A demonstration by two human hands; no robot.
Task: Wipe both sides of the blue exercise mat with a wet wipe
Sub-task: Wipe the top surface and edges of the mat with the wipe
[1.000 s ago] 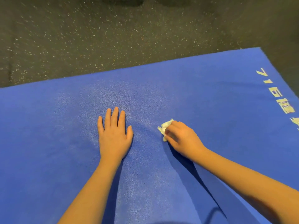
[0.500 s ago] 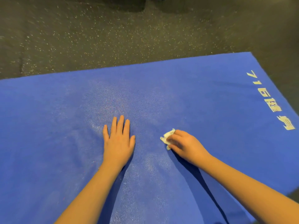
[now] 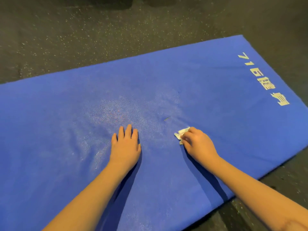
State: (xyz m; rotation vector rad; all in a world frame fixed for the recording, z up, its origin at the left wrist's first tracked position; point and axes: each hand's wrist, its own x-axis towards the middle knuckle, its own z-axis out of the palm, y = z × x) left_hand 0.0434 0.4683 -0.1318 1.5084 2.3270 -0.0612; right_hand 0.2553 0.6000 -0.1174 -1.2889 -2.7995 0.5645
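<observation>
Speckled gym floor under blue exercise mat; left hand flat, pressing mat; right hand beside it pinches crumpled wet wipe; mat looks soft, floppy: grip edge to flip

On blue exercise mat, near right end: pale print "716健身", turned sideways.
</observation>
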